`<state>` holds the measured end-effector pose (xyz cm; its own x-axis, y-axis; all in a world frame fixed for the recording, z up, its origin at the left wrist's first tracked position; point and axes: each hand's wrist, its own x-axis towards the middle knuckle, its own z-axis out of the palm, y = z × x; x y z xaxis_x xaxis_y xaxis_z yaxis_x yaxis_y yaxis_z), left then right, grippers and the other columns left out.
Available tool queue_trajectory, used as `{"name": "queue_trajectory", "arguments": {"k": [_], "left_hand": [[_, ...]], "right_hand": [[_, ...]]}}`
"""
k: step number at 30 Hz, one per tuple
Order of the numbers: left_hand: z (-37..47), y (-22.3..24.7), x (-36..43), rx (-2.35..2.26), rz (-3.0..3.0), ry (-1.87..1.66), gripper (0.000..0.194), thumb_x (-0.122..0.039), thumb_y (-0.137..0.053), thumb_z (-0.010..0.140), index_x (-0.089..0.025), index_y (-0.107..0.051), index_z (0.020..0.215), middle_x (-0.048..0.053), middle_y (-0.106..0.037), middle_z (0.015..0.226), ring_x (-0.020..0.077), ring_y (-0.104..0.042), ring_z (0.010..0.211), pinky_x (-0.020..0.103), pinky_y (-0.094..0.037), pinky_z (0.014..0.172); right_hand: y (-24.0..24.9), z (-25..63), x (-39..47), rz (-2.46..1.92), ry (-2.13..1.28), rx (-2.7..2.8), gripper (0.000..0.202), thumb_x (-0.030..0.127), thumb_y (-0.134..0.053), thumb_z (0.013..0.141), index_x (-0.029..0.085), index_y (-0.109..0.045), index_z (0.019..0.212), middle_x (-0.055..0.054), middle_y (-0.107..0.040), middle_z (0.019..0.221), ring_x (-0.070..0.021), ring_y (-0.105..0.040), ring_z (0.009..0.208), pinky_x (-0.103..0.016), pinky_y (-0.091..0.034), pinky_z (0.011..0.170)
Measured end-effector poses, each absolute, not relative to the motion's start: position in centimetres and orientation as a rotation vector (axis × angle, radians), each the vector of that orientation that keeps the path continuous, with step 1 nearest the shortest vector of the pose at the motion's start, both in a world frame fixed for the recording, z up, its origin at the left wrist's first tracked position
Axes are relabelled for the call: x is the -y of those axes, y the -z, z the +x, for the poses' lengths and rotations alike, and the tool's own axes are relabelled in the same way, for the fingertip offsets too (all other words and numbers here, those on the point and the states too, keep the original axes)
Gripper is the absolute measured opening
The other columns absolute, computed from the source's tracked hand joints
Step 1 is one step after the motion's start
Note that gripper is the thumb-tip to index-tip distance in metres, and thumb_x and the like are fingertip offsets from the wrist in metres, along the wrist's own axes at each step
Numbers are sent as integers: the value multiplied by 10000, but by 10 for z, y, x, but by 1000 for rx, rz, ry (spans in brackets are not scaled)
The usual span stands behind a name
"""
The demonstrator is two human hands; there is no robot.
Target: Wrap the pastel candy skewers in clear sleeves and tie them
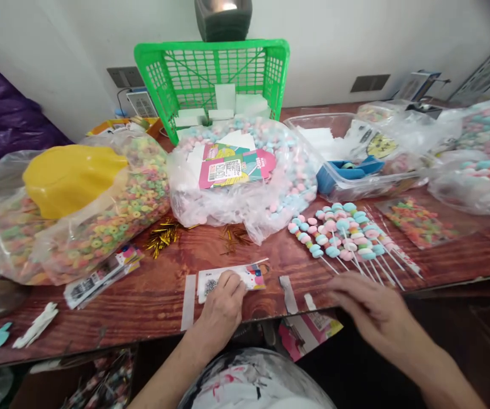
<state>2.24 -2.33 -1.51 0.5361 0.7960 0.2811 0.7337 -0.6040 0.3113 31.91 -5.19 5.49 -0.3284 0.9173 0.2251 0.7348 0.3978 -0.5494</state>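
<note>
My left hand (224,300) rests on a flat printed plastic bag (254,277) at the table's front edge, its fingers curled and pressed onto it. A thin white stick (263,261) pokes out along the bag's upper side. My right hand (375,309), slightly blurred, reaches over the front edge with fingers stretched out and nothing visible in them. Just beyond its fingertips lies a pile of candy skewers (347,230), pink and blue pieces on white sticks. Strips of clear tape (188,302) hang from the edge left of the bag.
A large bag of ring candies (142,199) stands left, with a yellow plastic piece (72,176) on it. Behind are a bag of pink and blue candies (291,187), a green crate (210,45) and a clear tub (381,184). Gold twist ties (162,237) lie mid-table.
</note>
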Motion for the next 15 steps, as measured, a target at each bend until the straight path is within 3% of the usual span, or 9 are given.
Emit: {"name": "queue_trajectory", "arguments": {"k": [3, 5, 10, 15], "left_hand": [[23, 12, 23, -1283, 2589, -599, 302, 62, -391, 751, -161, -573, 843, 78, -551, 887, 229, -489, 893, 398, -517, 801], [24, 10, 22, -1320, 2554, -652, 282, 50, -387, 781, -157, -577, 811, 80, -559, 865, 221, -488, 866, 382, -503, 769], [24, 15, 17, -1352, 2407, -894, 255, -21, -427, 856, -158, -572, 696, 63, -547, 753, 187, -485, 772, 325, -452, 676], [20, 17, 18, -1311, 2416, -965, 239, -31, -458, 860, -148, -579, 691, 61, -541, 750, 188, -476, 791, 319, -440, 685]], "right_hand": [[-64, 355, 30, -1526, -39, 2063, 207, 206, -478, 901, 219, -633, 1037, -81, -658, 1012, -199, -621, 952, -307, -465, 879], [-67, 374, 11, -1675, 239, 2179, 233, 202, -470, 894, 188, -677, 1001, -110, -655, 999, -223, -603, 942, -321, -442, 842], [-57, 388, -29, -1691, 581, 2648, 402, 102, -366, 892, 231, -702, 1070, -75, -646, 963, -187, -545, 895, -300, -362, 759], [-37, 397, -50, -1571, 836, 2579, 233, 158, -540, 828, 224, -716, 968, -70, -650, 834, -203, -526, 777, -302, -347, 669]]}}
